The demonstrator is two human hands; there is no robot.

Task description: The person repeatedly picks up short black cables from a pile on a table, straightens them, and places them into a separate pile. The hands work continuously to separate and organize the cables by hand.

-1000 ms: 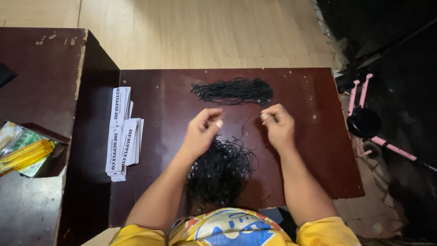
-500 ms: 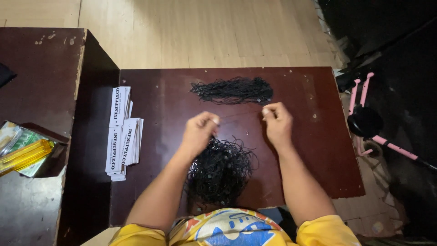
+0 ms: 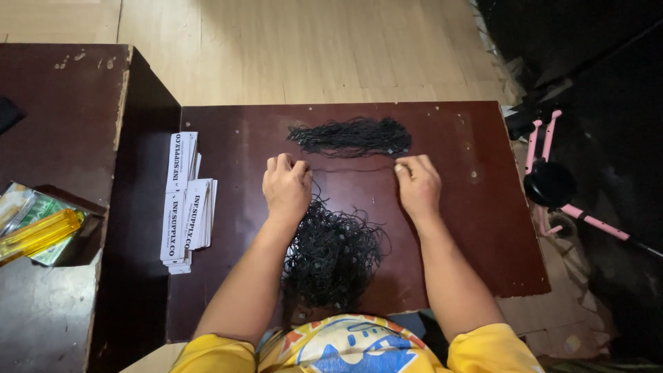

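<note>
A thin black cord (image 3: 352, 168) is stretched straight between my two hands, low over the dark brown table (image 3: 476, 228). My left hand (image 3: 286, 188) pinches its left end, knuckles up. My right hand (image 3: 417, 184) pinches the right end. Just beyond the cord lies a tidy bundle of straightened black cords (image 3: 351, 136). Between my forearms, close to my body, sits a tangled heap of black cords (image 3: 333, 254).
A stack of white printed paper strips (image 3: 185, 193) lies on the table's left side. A second, higher brown table (image 3: 62, 103) stands at the left with a yellow object (image 3: 38, 233) on it. A pink and black scooter (image 3: 552, 183) rests on the floor at right.
Both hands have lowered toward the table and spread apart, pulling the single cord straight. The left hand has turned palm down.
</note>
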